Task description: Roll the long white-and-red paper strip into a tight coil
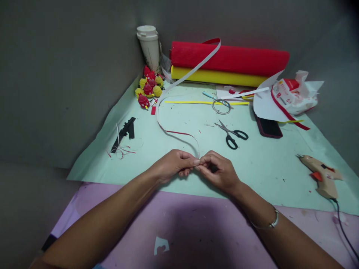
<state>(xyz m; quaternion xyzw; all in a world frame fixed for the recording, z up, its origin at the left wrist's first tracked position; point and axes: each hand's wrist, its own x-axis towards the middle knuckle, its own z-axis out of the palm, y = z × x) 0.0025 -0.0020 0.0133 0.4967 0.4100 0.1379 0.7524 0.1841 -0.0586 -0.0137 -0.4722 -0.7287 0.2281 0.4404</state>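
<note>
Both the left hand (177,163) and right hand (220,170) pinch the near end of a red-and-white strip (185,76) curving toward the far red roll (238,59). A loosened pinch could let it spring free; a hard tug could kink it.

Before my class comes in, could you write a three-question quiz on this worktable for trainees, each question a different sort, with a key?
1. Fill in the missing word: the left hand and the right hand together pinch a long, narrow ____.
2. True or false: the black-handled scissors lie on the pale green sheet.
3. Short answer: which tool has a cable running from its handle toward the right edge of the picture?

Key:
1. Strip, white on one face and red on the other.
2. True.
3. The glue gun.
</note>
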